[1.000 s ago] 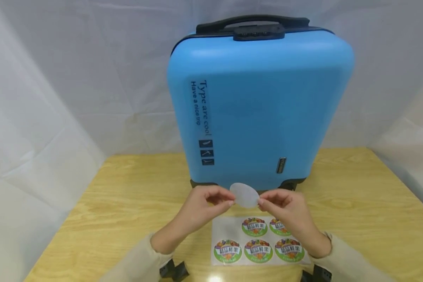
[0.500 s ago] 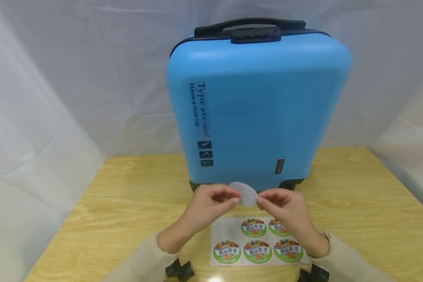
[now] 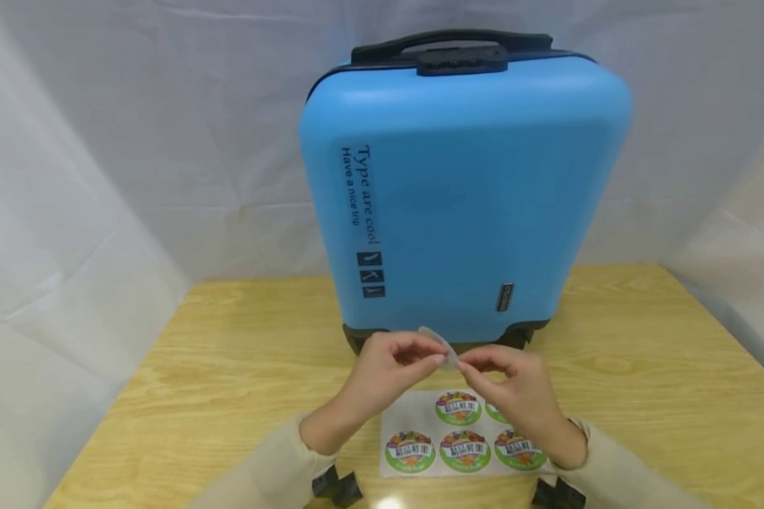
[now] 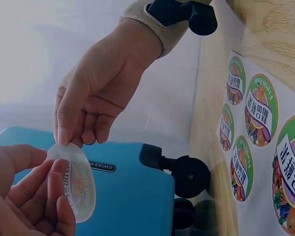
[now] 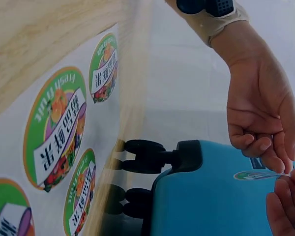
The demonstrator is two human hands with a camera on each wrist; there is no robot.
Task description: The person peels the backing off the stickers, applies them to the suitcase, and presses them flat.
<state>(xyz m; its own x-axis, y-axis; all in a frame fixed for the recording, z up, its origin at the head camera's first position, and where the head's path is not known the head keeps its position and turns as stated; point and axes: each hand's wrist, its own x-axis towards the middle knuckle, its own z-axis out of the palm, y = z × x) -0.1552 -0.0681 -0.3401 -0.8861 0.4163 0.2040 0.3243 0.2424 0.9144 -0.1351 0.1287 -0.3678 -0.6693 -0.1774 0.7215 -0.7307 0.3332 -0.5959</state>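
Observation:
Between my hands is a round sticker (image 3: 444, 345), pale backside toward me in the head view and tilted nearly edge-on. Its printed fruit design shows through faintly in the left wrist view, and its colours appear as a thin sliver in the right wrist view. My left hand (image 3: 385, 371) pinches the left part of it between thumb and fingers. Thumb and forefinger of my right hand (image 3: 518, 389) pinch its right edge, the fingertips of both hands close together. Below them lies a white sticker sheet (image 3: 400, 408) with several round "Fresh fruit" stickers, its right end partly covered by my right hand.
Just behind the hands a blue suitcase (image 3: 471, 205) stands upright on black wheels, with a black top handle (image 3: 455, 39) and dark print on its left side. The wooden table (image 3: 229, 382) carries everything. White cloth (image 3: 229, 106) hangs behind and at both sides.
My left hand has moved right, toward my right hand. The sticker has turned from showing its broad pale face to nearly edge-on. Sheet and suitcase stay in place.

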